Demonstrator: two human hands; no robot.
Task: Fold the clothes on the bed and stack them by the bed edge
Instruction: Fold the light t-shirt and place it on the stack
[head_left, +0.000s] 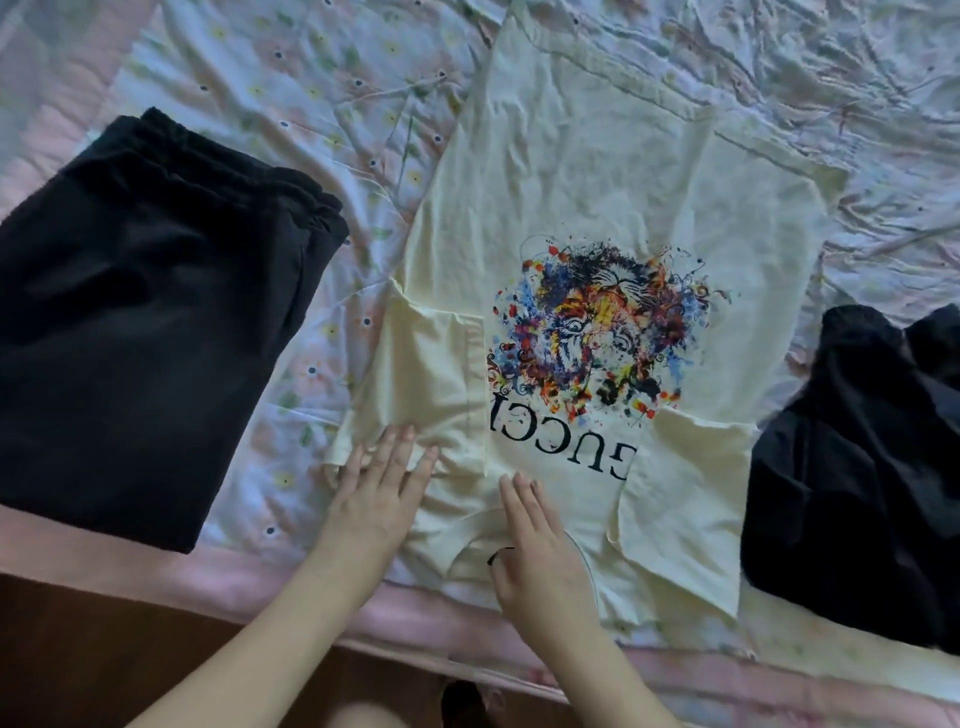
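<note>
Now both hands lie flat with fingers straight, gripping nothing: the left hand (382, 491) pins the folded-in sleeve and the right hand (537, 545) presses the collar of the pale yellow cotton T-shirt with a tiger print (571, 208), probably smoothing it for folding

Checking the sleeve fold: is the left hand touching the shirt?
Touching. The head view shows the left hand lying flat on the shirt's folded-in sleeve.
</note>
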